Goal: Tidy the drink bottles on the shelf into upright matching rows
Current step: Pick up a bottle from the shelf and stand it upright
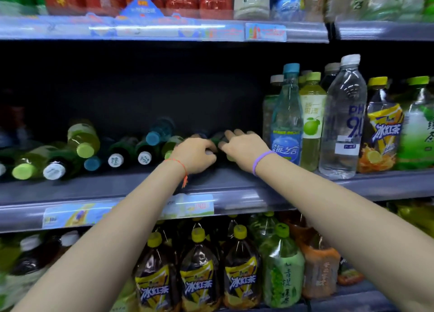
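Note:
Several drink bottles lie on their sides on the middle shelf (141, 189), caps toward me: a green-capped one (84, 137), white-capped ones (116, 157) and a blue-capped one (157, 133). My left hand (196, 155) curls down over a lying bottle at the shelf's centre. My right hand (242, 147) rests beside it on a dark bottle that is mostly hidden under the fingers. To the right stand upright bottles: a blue-labelled one (287, 121), a pale green one (311, 121), a clear water bottle (344, 121) and an iced-tea bottle (381, 128).
The upper shelf (164, 29) holds red and white bottles above my hands. The lower shelf carries upright iced-tea bottles (199, 271) and green-tea bottles (283, 269). Price tags (190, 206) run along the shelf's front rail.

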Motion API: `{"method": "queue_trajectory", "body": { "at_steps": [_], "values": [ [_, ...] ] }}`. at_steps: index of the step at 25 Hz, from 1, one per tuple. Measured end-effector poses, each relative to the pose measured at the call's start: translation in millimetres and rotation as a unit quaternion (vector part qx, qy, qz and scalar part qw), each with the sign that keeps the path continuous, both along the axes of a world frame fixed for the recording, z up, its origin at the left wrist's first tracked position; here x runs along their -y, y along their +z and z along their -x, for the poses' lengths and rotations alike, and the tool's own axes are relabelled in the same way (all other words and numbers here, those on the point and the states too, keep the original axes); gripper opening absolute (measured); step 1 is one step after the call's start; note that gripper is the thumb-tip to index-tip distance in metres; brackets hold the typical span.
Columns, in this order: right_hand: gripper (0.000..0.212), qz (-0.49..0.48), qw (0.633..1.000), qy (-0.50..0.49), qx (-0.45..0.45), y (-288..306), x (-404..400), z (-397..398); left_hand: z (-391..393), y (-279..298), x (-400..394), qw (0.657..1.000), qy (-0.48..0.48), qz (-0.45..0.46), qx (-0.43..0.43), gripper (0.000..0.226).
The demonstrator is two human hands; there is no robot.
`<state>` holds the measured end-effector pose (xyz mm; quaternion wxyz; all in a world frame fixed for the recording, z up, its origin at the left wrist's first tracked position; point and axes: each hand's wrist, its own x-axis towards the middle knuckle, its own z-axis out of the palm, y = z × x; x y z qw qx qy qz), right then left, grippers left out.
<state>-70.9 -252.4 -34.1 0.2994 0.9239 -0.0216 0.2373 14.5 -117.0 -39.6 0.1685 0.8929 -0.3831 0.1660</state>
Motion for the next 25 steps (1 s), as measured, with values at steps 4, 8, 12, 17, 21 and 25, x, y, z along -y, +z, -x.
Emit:
{"method": "queue_trajectory", "body": {
  "at_steps": [4, 8, 12, 17, 21, 25],
  "values": [
    [0.041, -0.016, 0.999, 0.014, 0.044, 8, -8, 9, -3, 2, 4, 1.0, -0.011, -0.013, -0.004, 0.036],
    [0.029, -0.149, 0.978, 0.053, 0.133, 35, -16, 13, 6, 10, 15, 0.997, -0.041, 0.047, -0.044, 0.054],
    [0.025, -0.256, 0.937, 0.074, 0.228, 71, -15, 25, 21, 15, 23, 0.976, -0.109, 0.156, -0.109, 0.064],
    [0.039, -0.204, 0.944, 0.018, 0.257, 90, -10, 18, 27, 10, 36, 0.958, -0.122, 0.207, -0.158, 0.05],
    [0.046, -0.076, 0.966, -0.042, 0.242, 89, -2, 7, 26, 8, 45, 0.963, -0.104, 0.195, -0.151, 0.047],
    [0.086, 0.007, 0.979, -0.1, 0.18, 83, 8, 7, 19, 9, 51, 0.973, -0.097, 0.167, -0.129, 0.047]
  ]
}}
